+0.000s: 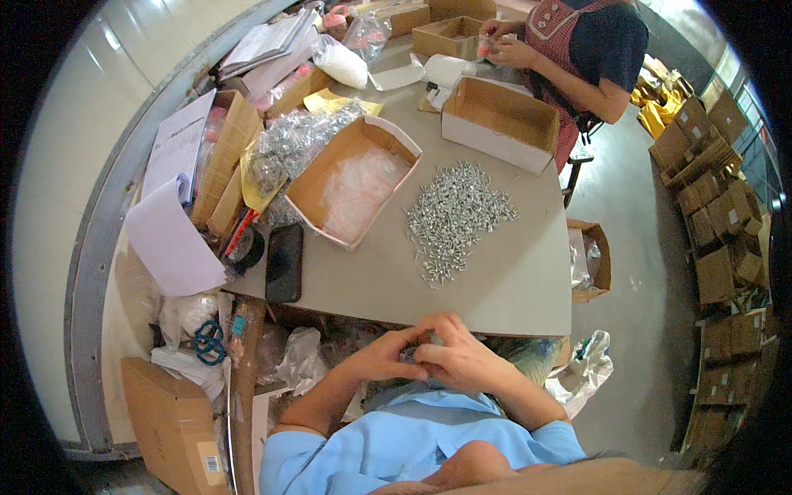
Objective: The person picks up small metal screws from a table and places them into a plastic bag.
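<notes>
1. The left hand (388, 355) and right hand (455, 356) meet just off the near edge of the worktop (520, 280), fingers bent and tips close together. A small glint shows between them; what they hold, if anything, cannot be told.
2. A loose pile of small silvery screws (460, 210) lies on the worktop beyond the hands, right of its middle, thinning into a tail toward the near edge.
3. Left of the screws, a shallow open box (337, 163) sits at a slant with clear plastic bags (363, 191) inside.
4. A white-sided open box (495, 139) stands beyond the screws, by the right edge.
5. A black phone (285, 262) lies at the near left corner, just beside a dark roll of tape (246, 250).
6. Along the left edge are a clear bag of metal parts (301, 147) and curling sheets of paper (173, 239).
7. At the far right corner, a co-worker (569, 49) in a checked apron brings both hands together over a small reddish thing.
</notes>
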The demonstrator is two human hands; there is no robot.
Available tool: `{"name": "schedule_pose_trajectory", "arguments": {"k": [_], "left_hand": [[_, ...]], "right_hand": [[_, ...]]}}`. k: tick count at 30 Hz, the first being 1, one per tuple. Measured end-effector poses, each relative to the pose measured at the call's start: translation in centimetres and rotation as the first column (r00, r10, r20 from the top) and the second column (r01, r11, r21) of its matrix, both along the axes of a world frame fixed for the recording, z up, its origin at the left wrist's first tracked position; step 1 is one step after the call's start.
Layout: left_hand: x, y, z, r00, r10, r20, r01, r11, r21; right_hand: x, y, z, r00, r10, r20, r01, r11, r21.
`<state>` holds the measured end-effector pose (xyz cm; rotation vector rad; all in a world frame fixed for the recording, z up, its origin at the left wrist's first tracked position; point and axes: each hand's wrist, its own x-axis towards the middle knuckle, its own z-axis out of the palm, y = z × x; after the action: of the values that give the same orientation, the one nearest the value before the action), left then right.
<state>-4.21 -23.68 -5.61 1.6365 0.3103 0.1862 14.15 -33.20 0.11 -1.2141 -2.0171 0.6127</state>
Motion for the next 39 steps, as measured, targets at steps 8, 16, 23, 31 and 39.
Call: {"name": "schedule_pose_trajectory", "arguments": {"k": [8,16,23,31,39], "left_hand": [[2.4,-1.1,0.3,0.948,0.263,0.176,-0.311,0.88,0.359],[4.2,-1.5,1.6,0.94,0.266,0.212,-0.339,0.786,0.517],[2.7,2.7,3.9,0.834,0.528,0.16,-0.52,0.653,0.551],[4.1,18.4,11.1,0.574,0.58,0.578,-0.722,0.027,0.691],[6.9,26.8,1.3,0.855,0.457,-0.244,0.225,0.098,0.969]], "right_hand": [[2.0,-1.3,-0.5,0.928,-0.368,-0.06,0.351,0.916,-0.197],[2.6,-1.1,-1.5,0.923,-0.37,-0.103,0.349,0.92,-0.176],[4.0,-1.3,-1.6,0.879,-0.429,-0.207,0.403,0.901,-0.16],[5.6,-1.2,-6.0,0.767,-0.622,-0.159,0.599,0.782,-0.169],[5.4,-1.2,-6.0,0.772,-0.63,-0.079,0.614,0.773,-0.16]]}}
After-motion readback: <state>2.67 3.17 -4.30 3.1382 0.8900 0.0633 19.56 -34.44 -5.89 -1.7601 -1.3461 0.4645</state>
